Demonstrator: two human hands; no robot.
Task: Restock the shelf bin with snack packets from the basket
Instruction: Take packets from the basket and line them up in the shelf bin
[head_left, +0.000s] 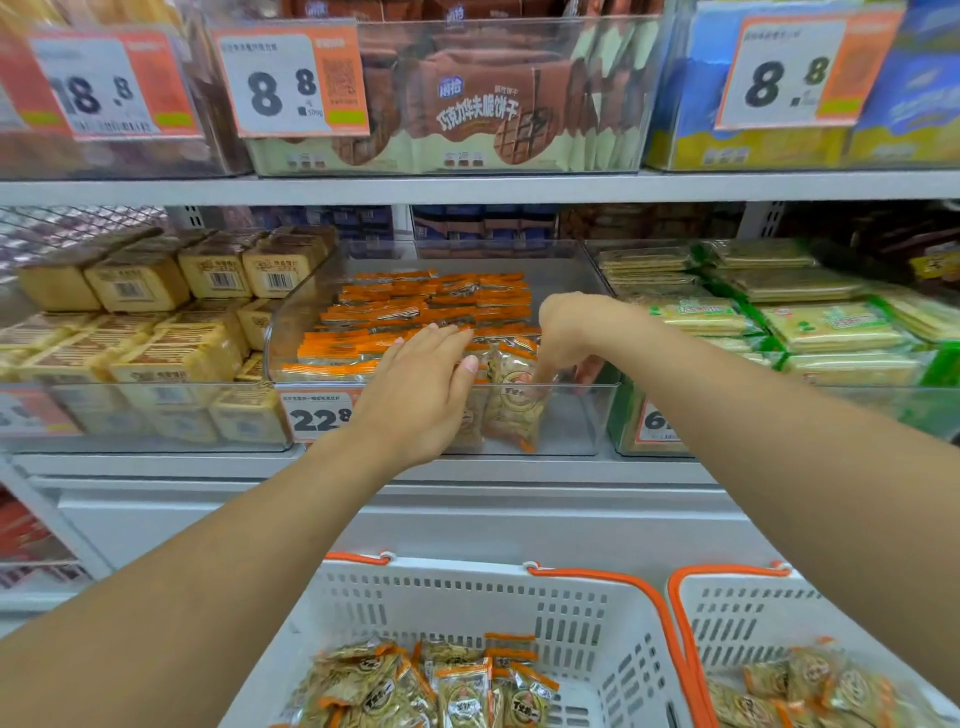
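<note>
A clear shelf bin (571, 426) on the middle shelf holds rows of orange-edged snack packets (426, 306). My left hand (421, 384) lies flat with straight fingers against the packets at the bin's front. My right hand (566, 338) reaches into the bin from the right, fingers pointing down onto an upright packet (514, 405) at the front; whether it pinches the packet I cannot tell. Below, a white basket with orange handles (467, 608) holds several more of the same packets (431, 686).
A second white basket (753, 613) with packets stands at the lower right. Neighbouring bins hold yellow boxed cakes (140, 322) on the left and green-wrapped crackers (810, 322) on the right. An upper shelf (467, 189) with bins and price tags overhangs.
</note>
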